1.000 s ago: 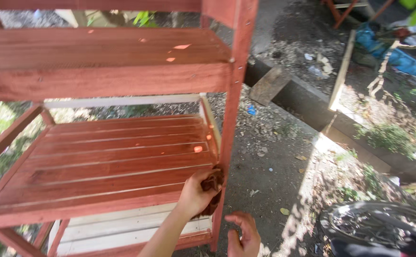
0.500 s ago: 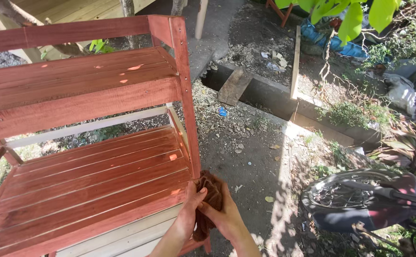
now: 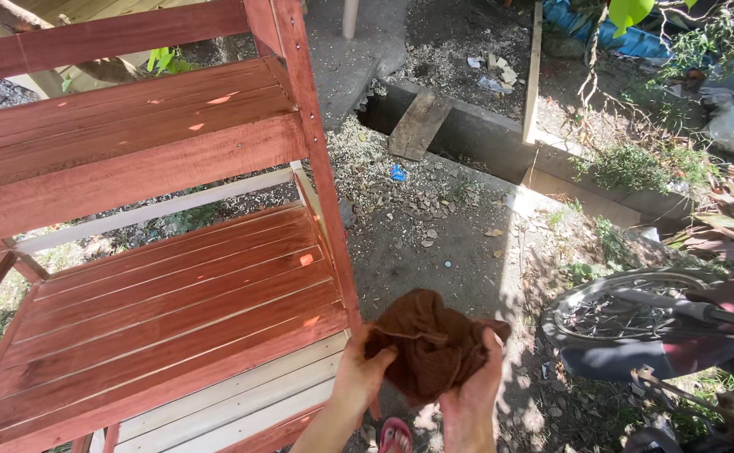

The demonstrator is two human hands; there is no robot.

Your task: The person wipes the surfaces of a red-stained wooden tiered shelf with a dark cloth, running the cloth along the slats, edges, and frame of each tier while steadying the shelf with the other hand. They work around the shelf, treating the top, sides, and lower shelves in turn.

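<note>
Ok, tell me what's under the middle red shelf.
Under the middle red shelf sits a lower shelf of pale, unstained slats, only its front strip showing. The rest, and the ground beneath, is covered by the red slats.

Single head-worn view, looking steeply down, close over hands (image 3: 417, 382), facing ground.

Open ground right of the hands up to the motorbike wheel (image 3: 635, 323); red shelf post (image 3: 321, 168) close at their left.
</note>
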